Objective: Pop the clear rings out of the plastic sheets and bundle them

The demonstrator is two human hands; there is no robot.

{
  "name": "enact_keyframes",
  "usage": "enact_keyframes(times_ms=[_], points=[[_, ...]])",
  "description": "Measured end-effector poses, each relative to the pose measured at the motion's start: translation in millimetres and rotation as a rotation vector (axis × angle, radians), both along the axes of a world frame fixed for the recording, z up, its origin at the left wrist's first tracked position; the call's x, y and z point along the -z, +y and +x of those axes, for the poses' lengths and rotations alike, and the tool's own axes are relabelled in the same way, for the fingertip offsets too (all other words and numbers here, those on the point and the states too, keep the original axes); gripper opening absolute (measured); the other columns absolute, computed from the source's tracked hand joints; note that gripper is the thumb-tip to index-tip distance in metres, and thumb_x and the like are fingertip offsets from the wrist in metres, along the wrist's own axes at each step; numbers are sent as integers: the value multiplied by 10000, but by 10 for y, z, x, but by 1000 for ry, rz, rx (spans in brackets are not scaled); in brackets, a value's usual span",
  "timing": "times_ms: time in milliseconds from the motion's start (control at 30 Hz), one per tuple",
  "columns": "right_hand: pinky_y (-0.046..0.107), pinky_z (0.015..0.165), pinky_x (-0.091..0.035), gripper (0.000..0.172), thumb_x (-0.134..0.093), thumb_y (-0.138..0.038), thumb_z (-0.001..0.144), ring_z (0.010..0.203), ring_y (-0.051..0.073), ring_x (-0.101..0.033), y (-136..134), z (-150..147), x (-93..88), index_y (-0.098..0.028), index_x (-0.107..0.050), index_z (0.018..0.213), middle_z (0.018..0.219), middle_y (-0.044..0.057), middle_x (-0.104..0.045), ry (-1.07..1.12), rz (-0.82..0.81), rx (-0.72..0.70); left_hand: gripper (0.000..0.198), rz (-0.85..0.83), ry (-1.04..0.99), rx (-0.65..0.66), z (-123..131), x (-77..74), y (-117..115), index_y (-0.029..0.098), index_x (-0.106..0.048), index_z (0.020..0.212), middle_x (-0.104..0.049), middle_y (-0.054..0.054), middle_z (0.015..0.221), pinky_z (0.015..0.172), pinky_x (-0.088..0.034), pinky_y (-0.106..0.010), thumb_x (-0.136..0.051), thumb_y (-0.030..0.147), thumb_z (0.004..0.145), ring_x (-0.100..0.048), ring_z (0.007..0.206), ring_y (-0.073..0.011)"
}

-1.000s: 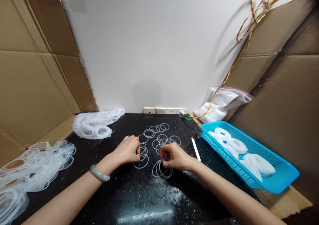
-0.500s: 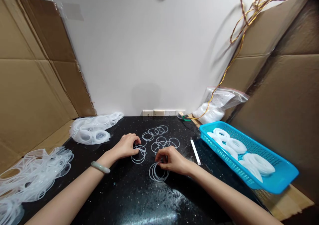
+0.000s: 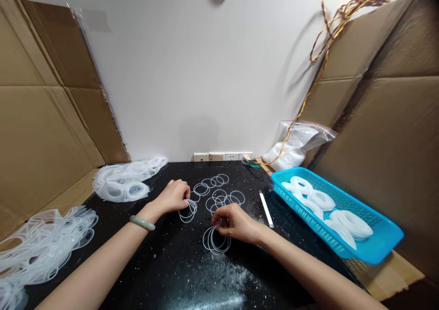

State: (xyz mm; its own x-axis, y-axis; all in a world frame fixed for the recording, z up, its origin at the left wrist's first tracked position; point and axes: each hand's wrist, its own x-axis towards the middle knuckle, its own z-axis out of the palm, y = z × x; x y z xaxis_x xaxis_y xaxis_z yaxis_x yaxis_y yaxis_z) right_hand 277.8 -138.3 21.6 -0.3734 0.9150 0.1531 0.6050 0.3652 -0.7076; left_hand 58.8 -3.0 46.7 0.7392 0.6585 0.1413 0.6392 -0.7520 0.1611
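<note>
My left hand [image 3: 174, 195] is closed, its fingertips pinching the upper edge of a small bunch of thin translucent rings [image 3: 187, 214]. Under the fingers of my right hand [image 3: 232, 223] hangs another bunch of rings [image 3: 216, 246]; the thumb and fingers are pinched on its top edge. More rings [image 3: 236, 195] lie overlapping on the black tabletop just beyond the right hand. A row of overlapping rings [image 3: 209, 183] stretches away behind them, close to the left fingertips. How many rings each hand grips cannot be made out.
To the right, a blue basket [image 3: 387, 246] holds thick white ring bundles [image 3: 351, 224]. A white strip [image 3: 266, 210] lies beside it. Piles of translucent rings [image 3: 51, 241] and bagged rings [image 3: 126, 182] sit at left. A plastic bag [image 3: 291, 147], sockets and cardboard walls stand behind.
My left fingers have closed on the left bunch of rings and gathered it together. My right hand keeps its pinch on the other bunch. The view has shifted slightly.
</note>
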Motion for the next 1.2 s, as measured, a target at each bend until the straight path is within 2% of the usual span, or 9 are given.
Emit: enact_keyframes(times_ms=[133,367,467,533,600,700,833,967,1200], points=[[163,564,-377,231,-611,-66,697,587,80,-508,-14,48,-72,-158,-708,885,722,-12,-637,9,46,20,124,-15,-210,-32,-106,-33,13,193,-652,785,-657,-27,825,758,-409,-309,-543,189,726,-590,792,-191],[178,591,-379,136,-623,-76,736,630,89,-532,32,19,-130,-166,-703,800,754,1,-634,18,176,71,109,-79,-535,-63,-197,-157,-174,183,-628,854,-643,-3,808,743,-443,-283,-549,246,811,-594,769,-157],[184,607,-378,137,-619,-72,742,655,97,-546,104,21,-148,-172,-705,781,756,3,-642,-28,203,97,284,14,-539,-4,-186,-176,-197,200,-606,1094,-602,-7,836,770,-449,-287,-529,194,820,-573,789,-151],[187,610,-374,131,-620,-76,740,663,101,-552,163,61,-157,-173,-702,769,757,2,-653,-63,196,145,430,85,-493,66,-156,-135,-161,217,-532,1267,-573,-16,860,780,-453,-292,-481,156,845,-558,798,-151],[191,595,-362,106,-632,-93,733,651,104,-547,218,125,-151,-172,-700,753,745,0,-657,-111,167,221,457,136,-454,109,-105,-60,-93,216,-491,1326,-557,-31,896,772,-459,-293,-436,145,877,-551,799,-153],[196,572,-348,64,-657,-124,725,626,106,-537,283,229,-102,-167,-700,745,717,-2,-654,-166,105,310,322,140,-439,124,-1,58,19,202,-589,1184,-564,-45,934,758,-464,-291,-433,167,904,-561,792,-152],[193,596,-361,38,-671,-137,731,646,105,-543,364,290,-6,-160,-691,752,732,-4,-656,-123,100,296,173,93,-558,58,118,98,79,195,-655,904,-577,-30,851,689,-447,-264,-486,229,910,-550,736,-144],[198,629,-369,42,-679,-140,727,700,114,-550,473,264,21,-166,-682,761,793,6,-653,-157,144,280,190,-60,-720,-47,137,49,64,186,-665,842,-595,-24,799,632,-427,-254,-569,347,875,-526,690,-143],[218,663,-360,58,-656,-144,733,793,144,-567,612,225,-9,-178,-681,773,871,25,-646,-299,139,298,261,-618,-851,-57,77,65,47,155,-621,885,-644,-41,820,682,-493,-294,-624,400,796,-596,718,-153]])
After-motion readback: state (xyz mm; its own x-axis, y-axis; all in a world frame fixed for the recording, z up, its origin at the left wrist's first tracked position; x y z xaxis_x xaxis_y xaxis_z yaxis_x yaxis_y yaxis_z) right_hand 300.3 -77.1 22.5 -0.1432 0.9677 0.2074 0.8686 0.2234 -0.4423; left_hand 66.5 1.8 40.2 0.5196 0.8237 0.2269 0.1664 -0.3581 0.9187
